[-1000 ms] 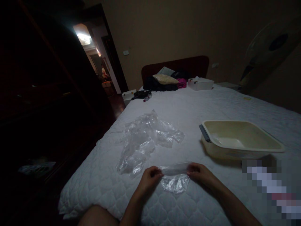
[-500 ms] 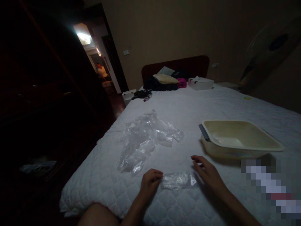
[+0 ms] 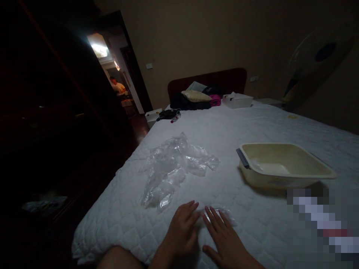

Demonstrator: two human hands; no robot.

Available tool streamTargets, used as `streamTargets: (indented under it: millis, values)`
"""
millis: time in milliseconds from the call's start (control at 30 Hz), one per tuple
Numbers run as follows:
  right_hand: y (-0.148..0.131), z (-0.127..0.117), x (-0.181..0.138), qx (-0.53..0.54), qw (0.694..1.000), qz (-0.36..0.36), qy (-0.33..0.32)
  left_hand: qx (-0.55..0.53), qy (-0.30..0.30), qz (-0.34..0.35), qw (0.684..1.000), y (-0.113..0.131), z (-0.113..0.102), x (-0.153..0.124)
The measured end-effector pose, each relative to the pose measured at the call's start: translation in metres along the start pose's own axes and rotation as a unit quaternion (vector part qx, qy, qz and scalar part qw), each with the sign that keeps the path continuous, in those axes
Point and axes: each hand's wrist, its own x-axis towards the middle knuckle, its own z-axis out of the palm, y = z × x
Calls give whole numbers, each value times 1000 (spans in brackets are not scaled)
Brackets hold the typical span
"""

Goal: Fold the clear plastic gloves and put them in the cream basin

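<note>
A flattened clear plastic bag lies on the quilted white bed cover, mostly covered by my hands. My right hand rests over it with fingers stretched out flat. Close beside it on the left is my left hand, its fingers extended and slightly bent, near the bag's left end; I see nothing held in it. Farther forward and to the left spreads a crumpled heap of clear plastic bags.
A cream plastic basin with grey handles stands on the bed at the right. Near the headboard are a pillow, dark cloth, and a white box. A fan stands far right. Someone is beyond the doorway.
My right hand has moved left and down onto the small plastic bag, its fingers now flat. My left hand has shifted slightly right and its fingers have straightened.
</note>
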Motion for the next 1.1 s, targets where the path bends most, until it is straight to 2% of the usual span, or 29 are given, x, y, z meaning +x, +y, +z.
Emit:
streamTargets:
  millis: [67, 133, 200, 300, 433, 533, 600, 700, 767, 833, 900, 967, 1100]
  values:
    - [1, -1, 0, 10, 1000, -6, -1, 73, -84, 9, 994, 5, -4, -5]
    - [3, -5, -1, 24, 1000, -14, -13, 129, -133, 4, 983, 4, -6, -12]
    - [8, -11, -3, 40, 999, -25, -24, 160, -165, 21, 973, -1, -6, -19]
    - [21, -23, -9, 49, 998, -29, -15, 177, -176, 37, 968, -8, -4, -24]
    - [41, -35, -16, 29, 999, -29, -8, 187, -150, 24, 971, -6, -1, -25]
    - [59, -33, -18, 0, 1000, -13, 2, 199, -138, 25, 970, -4, 1, -25]
    - [71, -28, -18, -36, 998, 41, 43, 211, -122, 29, 969, -3, 3, -26]
    - [79, -23, -15, -86, 978, 120, 145, 230, -84, 28, 969, -3, 8, -27]
    - [71, -24, -12, -95, 966, 125, 205, 243, -50, 15, 969, -2, 14, -27]
    - [52, -26, -7, -79, 967, 87, 226, 258, -20, 3, 966, 0, 20, -27]
    - [29, -25, 0, -47, 975, 19, 215, 274, 7, -5, 962, 2, 27, -28]
    - [11, -21, 8, -20, 979, -19, 200, 286, 33, -10, 957, 5, 34, -29]
    - [4, -7, 17, 28, 984, -14, 176, 284, 81, -8, 955, 8, 46, -33]
